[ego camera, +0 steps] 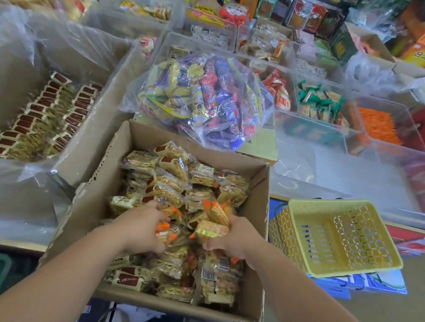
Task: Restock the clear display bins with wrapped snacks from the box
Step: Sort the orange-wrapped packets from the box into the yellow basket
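wrapped snacks (212, 221) clamped in curled fingers (154, 211) of left hand (143, 226), right hand (235, 235), inside box (262, 183).

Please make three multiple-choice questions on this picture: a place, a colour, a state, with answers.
1. Where is the clear bag of snacks? A. beyond the cardboard box B. inside it C. under it
2. What colour is the plastic basket? A. green B. yellow C. black
3. What do the left hand and right hand do? A. hang idle B. lift the basket C. grip wrapped snacks in the box
Answers: 1 A, it rests past the box's far wall. 2 B, its lattice is yellow. 3 C, both clutch packets.
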The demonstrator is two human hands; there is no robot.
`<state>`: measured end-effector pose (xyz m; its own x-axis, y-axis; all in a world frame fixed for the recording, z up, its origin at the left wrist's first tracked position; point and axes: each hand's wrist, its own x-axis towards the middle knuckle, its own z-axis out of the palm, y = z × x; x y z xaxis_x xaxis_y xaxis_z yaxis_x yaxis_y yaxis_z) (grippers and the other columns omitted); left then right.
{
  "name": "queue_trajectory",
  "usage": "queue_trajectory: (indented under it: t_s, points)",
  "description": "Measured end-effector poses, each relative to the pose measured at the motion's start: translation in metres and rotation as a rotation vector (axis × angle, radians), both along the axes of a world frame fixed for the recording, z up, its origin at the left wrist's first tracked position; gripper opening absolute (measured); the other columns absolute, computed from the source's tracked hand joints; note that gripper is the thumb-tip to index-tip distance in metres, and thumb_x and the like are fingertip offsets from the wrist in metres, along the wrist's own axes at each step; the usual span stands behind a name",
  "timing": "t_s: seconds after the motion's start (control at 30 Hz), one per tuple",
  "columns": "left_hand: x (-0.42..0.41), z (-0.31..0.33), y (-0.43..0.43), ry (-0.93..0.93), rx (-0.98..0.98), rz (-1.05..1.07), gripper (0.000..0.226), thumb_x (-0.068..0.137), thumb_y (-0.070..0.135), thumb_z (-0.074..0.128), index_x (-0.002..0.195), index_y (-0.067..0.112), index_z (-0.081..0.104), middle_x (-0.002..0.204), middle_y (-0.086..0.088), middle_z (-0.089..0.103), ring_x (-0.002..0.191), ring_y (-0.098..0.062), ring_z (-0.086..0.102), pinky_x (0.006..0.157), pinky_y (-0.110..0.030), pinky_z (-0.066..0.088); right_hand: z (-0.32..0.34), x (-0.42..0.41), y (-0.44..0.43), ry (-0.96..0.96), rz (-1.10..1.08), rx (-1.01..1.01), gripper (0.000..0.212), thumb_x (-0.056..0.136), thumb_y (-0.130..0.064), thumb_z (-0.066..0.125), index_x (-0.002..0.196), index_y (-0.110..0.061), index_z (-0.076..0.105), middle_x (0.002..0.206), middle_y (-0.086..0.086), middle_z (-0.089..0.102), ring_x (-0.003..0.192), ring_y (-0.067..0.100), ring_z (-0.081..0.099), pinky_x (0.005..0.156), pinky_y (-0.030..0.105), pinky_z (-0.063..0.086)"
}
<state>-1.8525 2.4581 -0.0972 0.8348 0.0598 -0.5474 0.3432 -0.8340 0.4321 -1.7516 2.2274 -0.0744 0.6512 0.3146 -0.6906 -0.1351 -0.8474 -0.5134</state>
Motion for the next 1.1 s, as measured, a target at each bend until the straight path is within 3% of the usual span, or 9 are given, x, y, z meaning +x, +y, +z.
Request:
queue_trajectory:
  t_s: [0.17, 0.3, 0.37, 0.53, 0.6, 0.73, 0.83, 0.9, 1.1]
  points:
    - [-0.023, 0.031, -0.013, -0.199, -0.234, 0.363, 0.087, 0.051, 0.054, 0.069, 0.137, 0.043, 0.059, 0.147, 0.017, 0.036, 0.115, -0.011, 0.057, 0.088, -0.030, 0.053, 0.039, 0.003, -0.018, -0.062, -0.017, 0.269, 0.077, 0.050, -0.046, 0.091, 0.121, -0.030, 0.065, 0.114, 0.002, 0.070, 0.100, 0.022, 0.069, 0.088, 0.043, 0.058]
    - [-0.026, 0.052, -0.053, -0.413, -0.467, 0.696, 0.059, 0.060, 0.038, 0.086, 0.117, 0.048, 0.071, 0.137, 0.025, 0.050, 0.118, -0.011, 0.060, 0.098, -0.041, 0.051, 0.072, 0.023, -0.072, -0.014, -0.092, 0.566, 0.050, 0.051, -0.037, 0.093, 0.095, -0.039, 0.070, 0.082, -0.007, 0.076, 0.066, 0.011, 0.070, 0.053, 0.026, 0.054]
    - [-0.021, 0.061, -0.088, -0.440, -0.597, 0.818, 0.059, 0.065, 0.031, 0.089, 0.117, 0.053, 0.071, 0.128, 0.020, 0.065, 0.104, -0.010, 0.068, 0.084, -0.033, 0.053, 0.078, 0.045, -0.111, -0.016, -0.135, 0.628, 0.046, 0.048, -0.035, 0.092, 0.089, -0.034, 0.070, 0.068, -0.005, 0.068, 0.053, 0.014, 0.058, 0.046, 0.026, 0.045]
    - [0.006, 0.073, -0.182, -0.450, -0.799, 1.022, 0.061, 0.061, 0.028, 0.080, 0.120, 0.044, 0.073, 0.107, -0.002, 0.079, 0.087, -0.042, 0.072, 0.071, -0.045, 0.059, 0.068, 0.118, -0.222, -0.042, -0.125, 0.505, 0.050, 0.045, -0.039, 0.089, 0.092, -0.041, 0.072, 0.066, -0.004, 0.066, 0.056, 0.014, 0.055, 0.044, 0.027, 0.043]
    - [0.021, 0.070, -0.218, -0.476, -0.764, 1.022, 0.060, 0.059, 0.027, 0.079, 0.116, 0.044, 0.075, 0.114, 0.002, 0.077, 0.094, -0.033, 0.073, 0.082, -0.042, 0.057, 0.049, 0.146, -0.267, -0.045, -0.077, 0.348, 0.054, 0.047, -0.039, 0.091, 0.097, -0.042, 0.071, 0.071, -0.002, 0.071, 0.056, 0.012, 0.054, 0.044, 0.027, 0.041]
    - [0.051, 0.079, -0.274, -0.516, -0.575, 0.887, 0.049, 0.070, 0.010, 0.088, 0.103, 0.045, 0.078, 0.122, 0.041, 0.054, 0.107, 0.025, 0.051, 0.089, -0.007, 0.042, -0.007, 0.189, -0.318, -0.130, 0.031, 0.011, 0.076, 0.051, -0.038, 0.095, 0.118, -0.019, 0.065, 0.074, -0.016, 0.068, 0.058, 0.000, 0.058, 0.050, 0.011, 0.042]
    - [0.066, 0.086, -0.297, -0.521, -0.450, 0.825, 0.053, 0.074, 0.001, 0.086, 0.110, 0.039, 0.076, 0.127, 0.034, 0.050, 0.106, 0.028, 0.048, 0.090, -0.009, 0.040, -0.046, 0.200, -0.323, -0.128, 0.205, -0.210, 0.100, 0.057, -0.056, 0.086, 0.143, -0.022, 0.047, 0.121, 0.003, 0.061, 0.097, 0.017, 0.064, 0.081, 0.029, 0.055]
    - [0.078, 0.091, -0.309, -0.515, -0.421, 0.773, 0.050, 0.070, 0.015, 0.090, 0.108, 0.044, 0.076, 0.124, 0.038, 0.050, 0.107, 0.029, 0.046, 0.083, -0.004, 0.040, -0.066, 0.200, -0.323, -0.094, 0.295, -0.299, 0.118, 0.060, -0.059, 0.088, 0.154, -0.024, 0.028, 0.150, 0.016, 0.034, 0.128, 0.031, 0.052, 0.107, 0.036, 0.046]
    - [0.126, 0.067, -0.344, -0.369, -0.388, 0.550, 0.047, 0.066, 0.023, 0.090, 0.104, 0.044, 0.072, 0.128, 0.023, 0.051, 0.108, 0.021, 0.051, 0.078, 0.004, 0.038, -0.064, 0.199, -0.330, -0.283, 0.338, -0.035, 0.108, 0.068, -0.072, 0.066, 0.156, -0.041, 0.011, 0.162, 0.004, 0.019, 0.133, 0.025, 0.051, 0.106, 0.037, 0.045]
